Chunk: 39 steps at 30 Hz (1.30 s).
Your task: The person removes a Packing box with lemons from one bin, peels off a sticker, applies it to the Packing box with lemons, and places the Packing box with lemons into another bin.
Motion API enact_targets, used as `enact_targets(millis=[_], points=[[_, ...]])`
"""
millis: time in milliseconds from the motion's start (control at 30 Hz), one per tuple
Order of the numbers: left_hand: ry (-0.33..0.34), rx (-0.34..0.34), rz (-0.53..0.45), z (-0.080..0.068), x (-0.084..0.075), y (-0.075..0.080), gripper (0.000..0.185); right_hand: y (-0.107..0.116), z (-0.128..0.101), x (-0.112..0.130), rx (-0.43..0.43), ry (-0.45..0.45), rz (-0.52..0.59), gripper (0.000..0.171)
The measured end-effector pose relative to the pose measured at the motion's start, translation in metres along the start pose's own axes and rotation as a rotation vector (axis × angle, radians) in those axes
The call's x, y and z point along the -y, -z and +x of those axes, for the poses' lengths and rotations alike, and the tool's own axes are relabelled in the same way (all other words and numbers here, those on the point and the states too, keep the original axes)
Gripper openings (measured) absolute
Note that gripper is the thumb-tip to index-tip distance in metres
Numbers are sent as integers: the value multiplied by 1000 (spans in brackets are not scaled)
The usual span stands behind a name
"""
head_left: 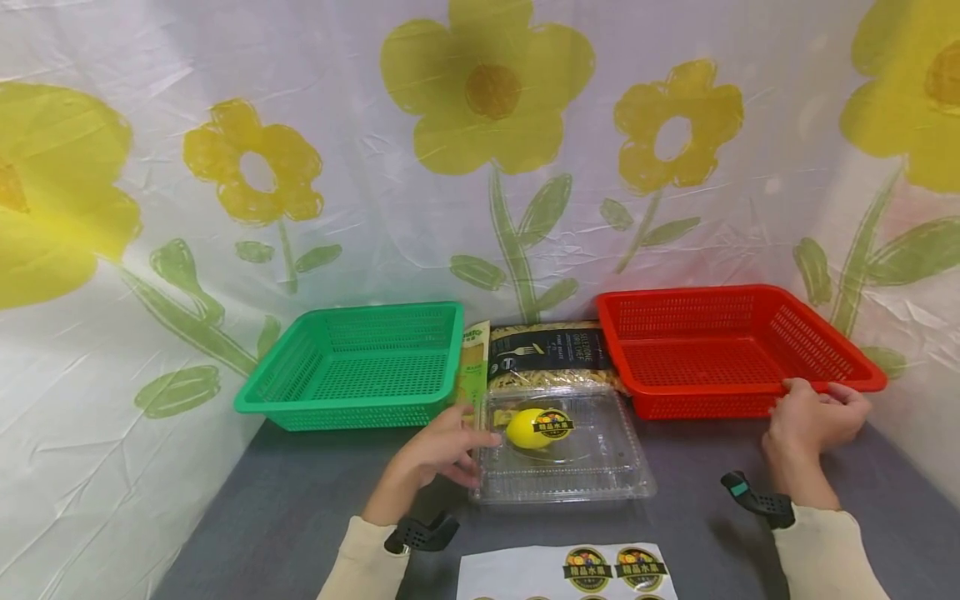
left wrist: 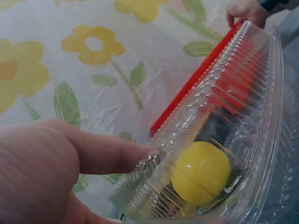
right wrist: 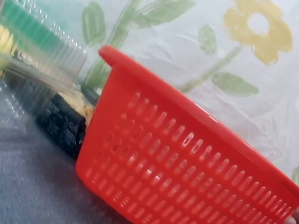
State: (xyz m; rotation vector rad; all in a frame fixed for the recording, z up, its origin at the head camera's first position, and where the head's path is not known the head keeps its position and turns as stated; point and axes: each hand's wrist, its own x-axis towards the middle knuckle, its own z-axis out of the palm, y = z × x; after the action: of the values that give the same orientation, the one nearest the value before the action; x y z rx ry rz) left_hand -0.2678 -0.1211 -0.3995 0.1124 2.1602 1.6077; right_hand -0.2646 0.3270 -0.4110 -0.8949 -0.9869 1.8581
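Note:
In the head view my left hand (head_left: pixel 441 450) holds the left side of a clear plastic box (head_left: pixel 592 479), one finger reaching over the lid edge and others lower along the side. Inside lies a yellow lemon (head_left: pixel 525 429), partly covered by a round black and gold sticker (head_left: pixel 553 423). The left wrist view shows a finger (left wrist: pixel 117 154) right at the box's ridged wall, near the lemon (left wrist: pixel 201 173). Over on the right, my right hand (head_left: pixel 813 421) grips the front rim of a red basket (head_left: pixel 705 406); just a bit of that hand shows in the right wrist view.
A green basket (head_left: pixel 345 412) stands at the left. Behind the box lie a dark pasta bag (head_left: pixel 555 350) and a green and tan packet (head_left: pixel 472 358). A white sticker sheet (head_left: pixel 510 575) lies at the table's front edge. A flowered cloth (head_left: pixel 360 250) hangs behind.

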Motion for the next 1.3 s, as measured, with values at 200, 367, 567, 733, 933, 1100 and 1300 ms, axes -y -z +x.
enact_targets(millis=[200, 367, 567, 733, 933, 1100, 1300], points=[[-12, 16, -58, 3, 3, 2, 94, 2, 6, 0, -4, -152, 174, 48], [-7, 18, -76, 1, 7, 2, 92, 1, 8, 3, 4, -217, 285, 42], [-21, 9, -83, -5, 6, 7, 90, -2, 7, 3, 34, -284, 430, 20], [-46, 17, -105, -7, -5, 7, 91, 4, 8, 3, 50, -259, 447, 43], [-95, -7, -96, -5, -26, 3, 92, 10, 10, 7, 80, -267, 442, 55], [-70, -15, -33, -5, -37, 7, 92, 11, 10, 6, 64, -270, 419, 59], [-30, -12, -49, -15, -45, 22, 84, 9, 6, 6, 89, -272, 398, 59]])
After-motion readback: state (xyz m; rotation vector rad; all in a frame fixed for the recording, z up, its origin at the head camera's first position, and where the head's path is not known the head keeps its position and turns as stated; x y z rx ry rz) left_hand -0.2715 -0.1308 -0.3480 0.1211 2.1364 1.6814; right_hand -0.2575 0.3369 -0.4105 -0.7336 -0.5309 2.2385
